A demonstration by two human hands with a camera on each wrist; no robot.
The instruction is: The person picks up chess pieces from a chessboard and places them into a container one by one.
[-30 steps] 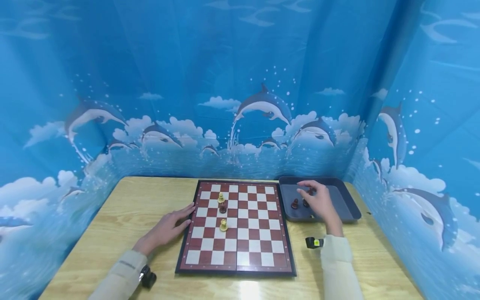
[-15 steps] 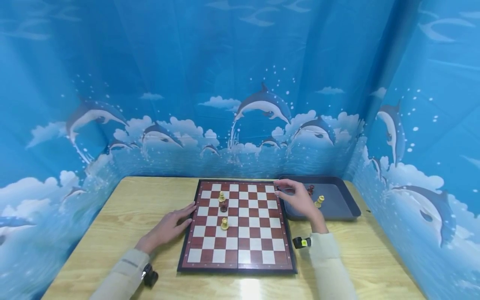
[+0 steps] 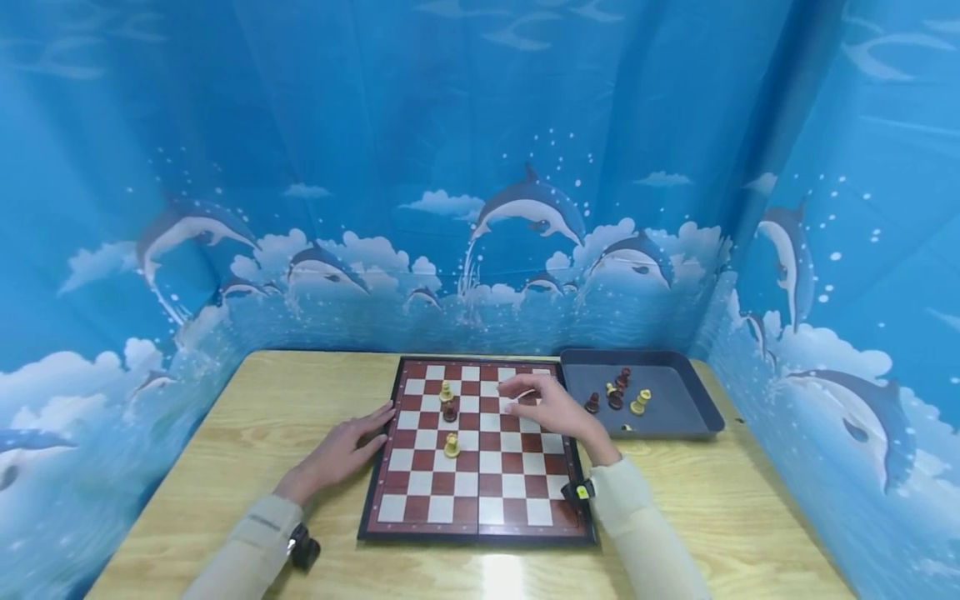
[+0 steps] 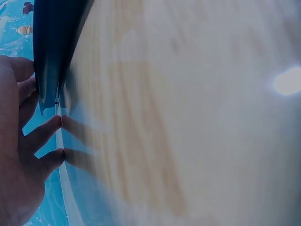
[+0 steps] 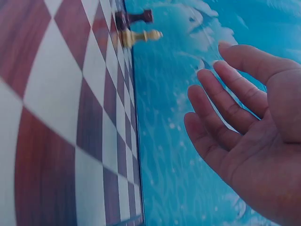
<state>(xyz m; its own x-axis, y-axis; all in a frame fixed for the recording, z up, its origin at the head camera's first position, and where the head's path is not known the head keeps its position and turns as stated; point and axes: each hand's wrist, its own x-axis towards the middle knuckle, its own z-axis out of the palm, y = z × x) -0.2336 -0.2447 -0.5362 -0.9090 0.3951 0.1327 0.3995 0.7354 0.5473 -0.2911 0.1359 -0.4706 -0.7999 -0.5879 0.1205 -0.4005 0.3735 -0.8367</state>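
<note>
A red-and-white chessboard (image 3: 491, 483) lies on the wooden table. On its left half stand a pale chess piece with a narrow top (image 3: 446, 392), a dark rook (image 3: 450, 412) just in front of it, and a pale rook (image 3: 452, 447) nearer me. My left hand (image 3: 339, 452) rests at the board's left edge with fingertips on the rim; in the left wrist view its fingers extend along that edge. Above the right half, my right hand (image 3: 558, 408) hovers with fingers loosely bent and thumb apart. The right wrist view shows nothing in its palm (image 5: 263, 127).
A grey tray (image 3: 693, 417) stands to the right of the board, holding several dark and pale chess pieces, including a pale rook (image 3: 641, 402) and a dark piece (image 3: 592, 403). A blue dolphin-print curtain (image 3: 420, 167) encloses the table (image 3: 232, 433) behind and at the sides.
My right hand has moved left from over the tray to above the board's right half, uncovering the pieces in the tray. The left hand and the board's pieces have stayed in place.
</note>
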